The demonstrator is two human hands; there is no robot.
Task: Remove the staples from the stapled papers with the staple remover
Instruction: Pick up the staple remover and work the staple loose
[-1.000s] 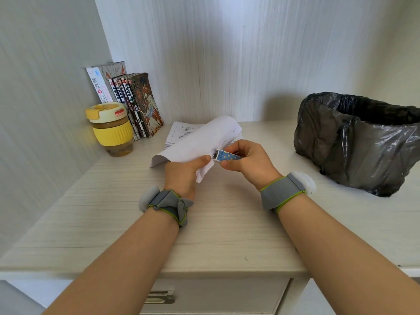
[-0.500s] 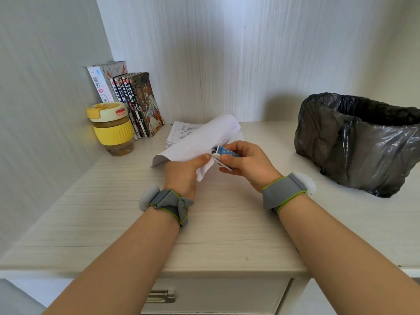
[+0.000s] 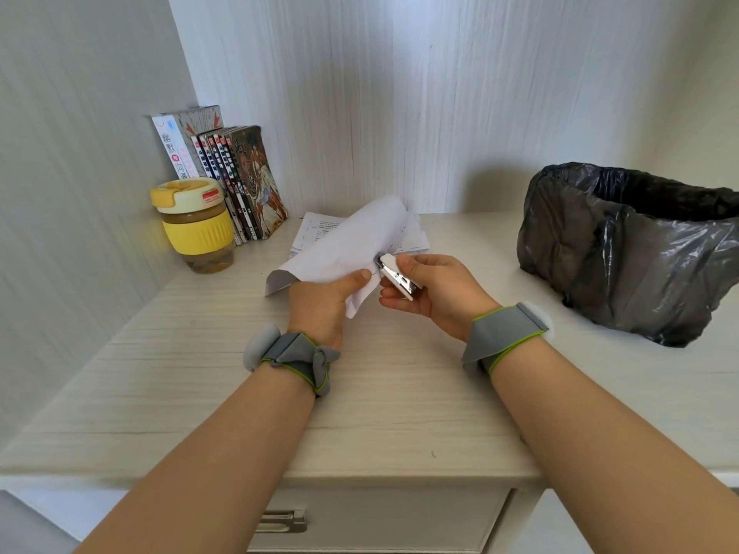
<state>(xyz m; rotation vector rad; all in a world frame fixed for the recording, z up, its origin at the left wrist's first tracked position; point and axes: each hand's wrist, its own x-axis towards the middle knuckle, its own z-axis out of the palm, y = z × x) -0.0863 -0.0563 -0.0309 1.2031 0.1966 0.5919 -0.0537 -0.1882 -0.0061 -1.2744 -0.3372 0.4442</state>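
Note:
My left hand (image 3: 324, 301) pinches a curled bundle of white stapled papers (image 3: 352, 245) near its lower corner, thumb on top, holding it above the desk. My right hand (image 3: 436, 291) grips the staple remover (image 3: 398, 275), whose white and metal underside faces me. Its jaw end touches the paper's edge right beside my left thumb. The staple itself is too small to make out.
More printed sheets (image 3: 320, 229) lie flat behind the held bundle. A yellow-lidded jar (image 3: 196, 225) and a row of books (image 3: 236, 181) stand at the back left. A bin lined with a black bag (image 3: 636, 245) sits at the right. A drawer handle (image 3: 282, 521) shows below the desk edge.
My right hand has turned the staple remover over, so its blue dotted top no longer shows and the metal underside faces up. The papers and left hand stay almost still.

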